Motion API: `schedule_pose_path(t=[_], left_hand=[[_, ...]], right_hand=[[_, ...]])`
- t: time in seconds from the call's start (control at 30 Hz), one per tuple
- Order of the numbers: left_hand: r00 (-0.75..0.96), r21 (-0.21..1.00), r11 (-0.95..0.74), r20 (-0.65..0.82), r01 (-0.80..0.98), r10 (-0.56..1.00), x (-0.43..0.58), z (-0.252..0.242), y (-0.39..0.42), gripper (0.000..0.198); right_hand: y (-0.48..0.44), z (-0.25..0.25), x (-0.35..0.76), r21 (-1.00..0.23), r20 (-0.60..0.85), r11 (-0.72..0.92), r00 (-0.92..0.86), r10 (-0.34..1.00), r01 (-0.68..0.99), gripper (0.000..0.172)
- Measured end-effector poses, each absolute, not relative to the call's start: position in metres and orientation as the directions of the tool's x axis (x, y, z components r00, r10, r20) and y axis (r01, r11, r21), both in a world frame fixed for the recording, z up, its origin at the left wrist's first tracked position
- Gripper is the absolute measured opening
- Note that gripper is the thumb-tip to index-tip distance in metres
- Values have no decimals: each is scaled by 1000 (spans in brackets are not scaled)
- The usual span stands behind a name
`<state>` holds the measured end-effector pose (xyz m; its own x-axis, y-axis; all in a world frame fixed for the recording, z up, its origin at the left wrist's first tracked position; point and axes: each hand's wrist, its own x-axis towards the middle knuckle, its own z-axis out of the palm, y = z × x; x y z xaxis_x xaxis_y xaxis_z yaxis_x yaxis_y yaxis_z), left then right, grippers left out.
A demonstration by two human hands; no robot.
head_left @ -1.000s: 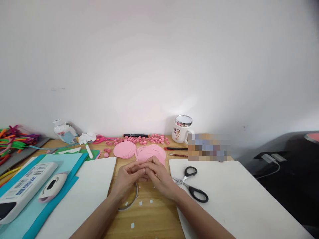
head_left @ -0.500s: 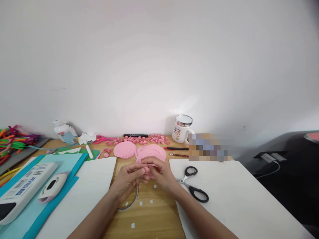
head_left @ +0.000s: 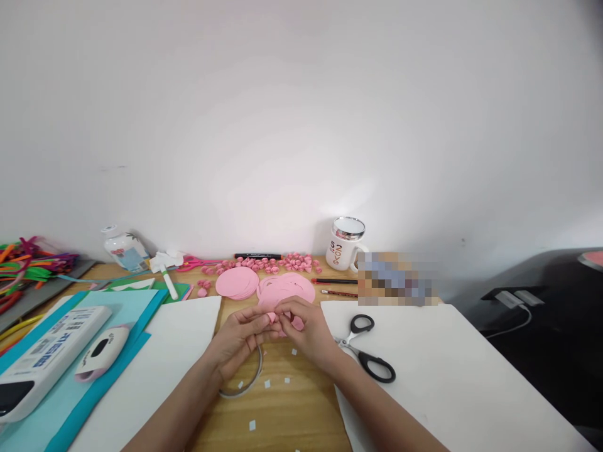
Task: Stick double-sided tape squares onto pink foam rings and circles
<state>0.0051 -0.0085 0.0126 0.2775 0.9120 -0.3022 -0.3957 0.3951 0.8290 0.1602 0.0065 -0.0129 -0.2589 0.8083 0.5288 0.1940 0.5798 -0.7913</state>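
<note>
Wht mug (head_left: 340, 251) & btl (head_left: 126, 250) sit nr wall (head_left: 301, 125).

Left hand (head_left: 235, 336) and right hand (head_left: 308, 329) are bare, forearms (head_left: 176, 392) apparently too.

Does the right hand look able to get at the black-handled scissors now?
Probably yes: the scissors lie beside the right hand, handles uncovered, though its fingers seem busy at a small pink piece.

small pink rolled paper bud (head_left: 272, 317): dull | round pink paper sheets (head_left: 238, 283): dull, smooth | flat brown wood table (head_left: 287, 414): smooth | black-looped plastic scissors (head_left: 362, 358): shiny metal middle
</note>
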Motion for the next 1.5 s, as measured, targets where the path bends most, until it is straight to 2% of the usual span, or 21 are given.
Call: schedule_pose_path(t=[0.2, 0.4, 0.5, 0.63, 0.83, 0.93, 1.07, 1.27, 1.37, 1.5], left_hand=[[248, 823, 364, -279, -436, 928, 5, 8, -7, 14], [246, 832, 382, -303, -402, 921, 7, 6, -8, 20], [233, 869, 323, -249, -374, 940, 9, 6, -9, 20], [157, 947, 186, -149, -262, 976, 10, 8, -10, 20], [43, 981, 128, -122, -148, 992, 11, 6, -10, 24], [30, 978, 124, -121, -169, 992, 12, 6, -11, 22], [61, 948, 136, -123, -289, 991, 14, 8, -11, 19], [15, 933, 146, -150, -329, 989, 13, 10, -9, 21], [-39, 957, 125, -140, -261, 989, 11, 10, -8, 21], [-15, 984, 140, -142, -113, 990, 12, 11, -10, 19]], right_hand=[[8, -14, 160, -800, 512, 564, -258, 819, 205, 16], [8, -15, 160, -813, 506, 547, -225, 833, 198, 12], [7, -15, 158, -840, 478, 511, -195, 857, 185, 11], [5, -18, 154, -933, 327, 344, -148, 933, 108, 11], [5, -12, 154, -983, 104, 66, -220, 970, -173, 25], [4, -6, 155, -970, 49, -26, -296, 954, -243, 26], [2, -5, 153, -953, 14, -98, -364, 931, -288, 25], [3, -4, 153, -970, 20, -73, -379, 925, -231, 23], [4, -2, 155, -978, 13, -57, -332, 943, -202, 24], [5, -5, 156, -981, 26, -27, -273, 962, -190, 25]])
